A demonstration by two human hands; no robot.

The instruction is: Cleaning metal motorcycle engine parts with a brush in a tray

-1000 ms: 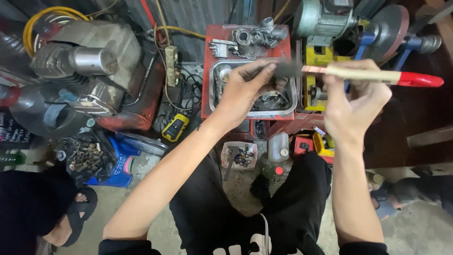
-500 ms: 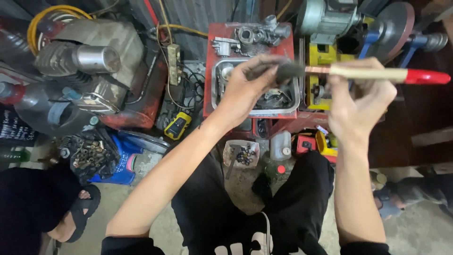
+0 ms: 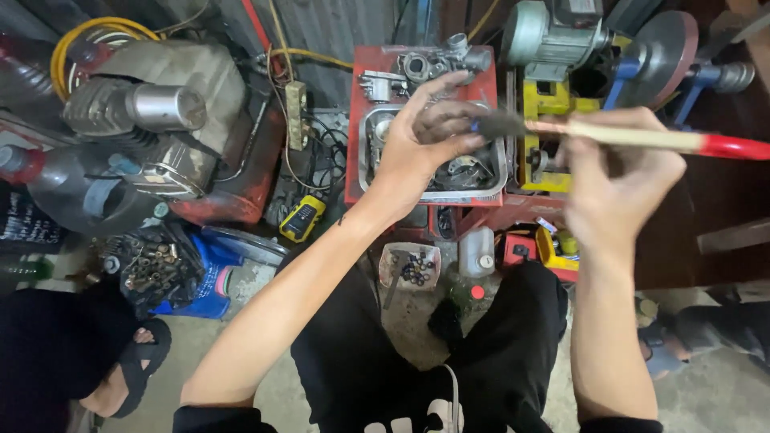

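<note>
The left hand pinches a small dark metal part in its fingers above the steel tray. The right hand has its fingers closed around a wooden-handled brush, bristles touching the part.

Both forearms are bare from elbow to wrist. At the bottom edge, short black sleeves cover the upper arms. The left hand and right hand wear no gloves, rings or watch. A small dark mark sits at the left wrist. Black trousers cover the legs, with white print near the lower edge.
</note>
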